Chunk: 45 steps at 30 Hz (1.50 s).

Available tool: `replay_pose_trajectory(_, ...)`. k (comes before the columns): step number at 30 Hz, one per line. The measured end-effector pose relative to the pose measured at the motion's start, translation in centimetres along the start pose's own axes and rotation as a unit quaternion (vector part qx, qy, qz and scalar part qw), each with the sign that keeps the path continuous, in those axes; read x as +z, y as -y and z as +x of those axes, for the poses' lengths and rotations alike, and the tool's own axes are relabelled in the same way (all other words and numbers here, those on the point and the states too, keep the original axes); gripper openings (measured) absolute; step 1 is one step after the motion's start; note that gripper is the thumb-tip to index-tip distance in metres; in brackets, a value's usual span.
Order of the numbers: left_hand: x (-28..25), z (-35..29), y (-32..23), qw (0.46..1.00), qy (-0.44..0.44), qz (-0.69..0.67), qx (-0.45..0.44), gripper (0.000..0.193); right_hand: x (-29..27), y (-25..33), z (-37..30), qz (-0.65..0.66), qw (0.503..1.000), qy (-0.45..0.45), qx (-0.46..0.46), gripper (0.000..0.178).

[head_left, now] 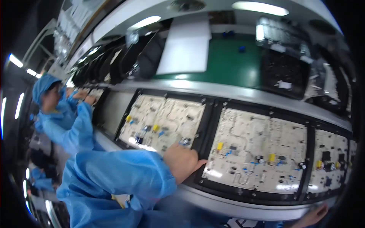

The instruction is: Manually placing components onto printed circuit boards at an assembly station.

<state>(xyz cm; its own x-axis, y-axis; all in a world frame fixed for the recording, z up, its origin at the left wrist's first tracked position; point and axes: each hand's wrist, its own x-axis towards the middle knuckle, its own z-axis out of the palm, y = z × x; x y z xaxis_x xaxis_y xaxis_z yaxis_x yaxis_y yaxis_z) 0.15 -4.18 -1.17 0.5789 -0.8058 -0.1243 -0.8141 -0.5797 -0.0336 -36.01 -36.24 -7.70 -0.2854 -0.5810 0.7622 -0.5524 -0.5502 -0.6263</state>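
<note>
Crinkly, loose blue sleeve point(114, 174) is seen closest, with the left hand point(181, 161) poked out, fingers curled, thumb stretched toward the black frame point(210, 125); whether anything's gripped can't be told. Flat, pale circuit board point(161, 116), dotted with boxy yellow parts point(156, 128), is set in that frame, just ahead and left of the hand, parts facing up, long axis angled left-to-right, dipping rightward. Right hand point(313, 216) is cropped low; its grip can't be told.

Pretty baggy light-blue left sleeve point(121, 171) here, thin and kinda shiny fabric, folds and wrinkles all over. The matching blue cuff point(170, 175) looks gathered, and the hands point(180, 161) are bare.
</note>
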Motion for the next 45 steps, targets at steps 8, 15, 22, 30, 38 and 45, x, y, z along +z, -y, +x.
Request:
replay_pose_trajectory(8,-0.1,-0.4,1.5,0.995,0.068,-0.039,0.063,0.042,1.3,16.8,1.5,0.039,0.910,0.340,-0.233,0.010)
replay_pose_trajectory(15,1.0,-0.1,2.7,0.986,-0.031,-0.010,0.166,0.035,23.2,27.8,7.9,0.123,0.843,0.363,-0.379,0.009)
replay_pose_trajectory(22,-3.6,-1.4,4.9,0.955,-0.256,-0.035,0.143,0.027,32.2,29.1,6.5,0.059,0.819,0.397,-0.410,0.013)
replay_pose_trajectory(30,-5.4,-1.0,20.0,0.970,-0.226,-0.016,-0.087,0.025,32.3,30.9,7.6,0.018,0.731,0.468,-0.496,0.018)
replay_pose_trajectory(38,-4.5,-0.3,26.6,0.955,-0.241,-0.072,-0.154,0.023,32.5,32.1,10.2,-0.013,0.677,0.503,-0.537,0.020)
replay_pose_trajectory(45,-4.0,-2.4,28.3,0.949,-0.216,-0.138,-0.186,0.023,24.4,37.0,5.6,0.101,0.731,0.582,-0.340,0.018)
